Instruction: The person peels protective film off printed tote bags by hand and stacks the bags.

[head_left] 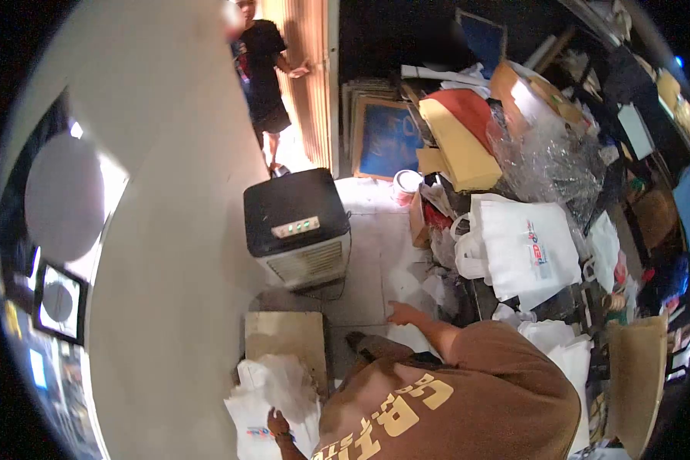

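Observation:
My left hand (279, 424) is at the lower left, over a pile of white bags (257, 399) with red and blue print. Its fingers are apart, and I cannot tell whether they touch the top bag. Under the pile lies a flat tan board (287, 331). Stretched out above the tiled floor, my right hand (406, 313) holds nothing, its index finger extended. To the right of that hand, a stack of white printed bags with handles (533, 249) lies on a dark surface.
A black-topped air cooler (299, 211) stands by the wall. Another person (264, 73) is at the doorway. Blue boards (387, 136), a yellow and red box (464, 142), clear plastic wrap (552, 165) and a white tub (408, 184) crowd the far right.

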### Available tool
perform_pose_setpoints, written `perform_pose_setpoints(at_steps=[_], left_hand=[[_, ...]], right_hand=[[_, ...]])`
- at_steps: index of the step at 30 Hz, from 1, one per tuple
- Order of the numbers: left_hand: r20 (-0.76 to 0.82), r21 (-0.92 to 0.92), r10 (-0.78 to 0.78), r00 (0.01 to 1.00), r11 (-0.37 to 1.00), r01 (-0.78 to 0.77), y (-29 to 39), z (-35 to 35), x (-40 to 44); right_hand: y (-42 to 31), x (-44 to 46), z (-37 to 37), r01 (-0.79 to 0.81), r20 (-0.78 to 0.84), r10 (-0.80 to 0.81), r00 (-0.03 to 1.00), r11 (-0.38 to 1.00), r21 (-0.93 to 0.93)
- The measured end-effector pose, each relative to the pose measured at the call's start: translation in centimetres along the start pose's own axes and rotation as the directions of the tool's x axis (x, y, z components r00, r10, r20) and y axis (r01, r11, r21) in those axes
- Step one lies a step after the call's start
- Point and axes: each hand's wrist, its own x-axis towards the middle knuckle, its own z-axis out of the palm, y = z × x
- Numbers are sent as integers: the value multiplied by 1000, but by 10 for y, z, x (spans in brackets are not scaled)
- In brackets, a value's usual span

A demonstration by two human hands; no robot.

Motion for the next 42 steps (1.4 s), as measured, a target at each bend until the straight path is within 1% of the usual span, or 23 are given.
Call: perform_pose_setpoints(at_steps=[2, 5, 8, 10, 12, 15, 17, 19, 21, 22, 23, 24, 25, 26, 27, 28, 29, 30, 31, 33, 37, 41, 42], left_hand=[[-43, 7, 93, 995, 996, -92, 11, 4, 5], [-44, 6, 56, 997, 998, -56, 33, 3, 16], [-49, 12, 5, 999, 1000, -4, 55, 7, 33], [-53, 23, -7, 999, 1000, 8, 65, 4, 41], [-70, 27, -10, 997, 1000, 12, 73, 4, 48], [-96, 9, -14, 995, 1000, 15, 73, 18, 60], [-109, 11, 8, 994, 1000, -7, 61, 33, 76], [-174, -42, 47, 984, 998, -55, 76, 44, 72], [-122, -89, 132, 984, 986, -143, 103, 47, 71], [14, -153, 8, 1000, 988, -6, 160, 27, 58], [-9, -218, 108, 994, 970, -107, 162, 39, 59], [136, 72, 239, 961, 965, -251, 157, 47, 75], [211, -97, 150, 966, 986, -132, 164, 54, 79], [309, -41, 50, 950, 998, -39, 114, 102, 118], [443, 42, 21, 896, 998, -44, 186, 63, 100], [444, 133, 331, 833, 895, -427, 192, 68, 109], [354, -96, 417, 837, 907, -411, 130, 126, 143], [521, 150, 496, 695, 748, -646, 156, 119, 150], [510, -97, 1, 860, 994, 57, 227, 86, 116], [568, -37, -55, 821, 995, 92, 243, 94, 123], [627, 12, 63, 777, 996, -90, 244, 105, 124], [654, 23, 60, 754, 995, -99, 232, 106, 115], [676, 161, -1, 737, 976, -147, 228, 108, 116]], right_hand=[[-19, -24, -52, -129, -114, 135, 984, 990, 54], [55, 29, -106, -152, -143, 154, 978, 988, 27], [70, 28, -182, 203, -292, -223, 930, 974, -98], [55, -2, -223, 309, -367, -247, 897, 944, 118], [-3, -55, -263, 350, -416, -110, 903, 750, 561], [-86, -129, -321, 538, -530, -193, 826, 549, 639], [-128, -173, -352, 734, -653, -348, 673, 427, 529], [-174, -250, -376, 846, -760, -415, 500, 422, 327], [-192, -322, -376, 916, -858, -446, 256, 395, 68], [-196, -347, -376, 945, -835, -532, 140, 324, -48], [-198, -370, -373, 957, -799, -601, 22, 243, -156], [-199, -385, -371, 963, -731, -680, -61, 154, -223], [-203, -394, -367, 967, -639, -762, -107, 69, -244], [-206, -398, -362, 970, -535, -832, -147, -16, -241], [-212, -398, -356, 973, -444, -881, -167, -76, -216], [-219, -396, -351, 976, -371, -911, -181, -120, -182], [-226, -394, -345, 979, -309, -933, -186, -149, -141], [-231, -390, -339, 981, -265, -945, -189, -167, -101], [-233, -387, -333, 982, -236, -954, -187, -176, -66], [-238, -380, -321, 982, -193, -963, -188, -190, -6], [-237, -367, -301, 978, -172, -970, -172, -190, 91], [-222, -357, -283, 977, -192, -977, -96, -130, 172], [-217, -355, -280, 975, -197, -978, -69, -108, 196]])
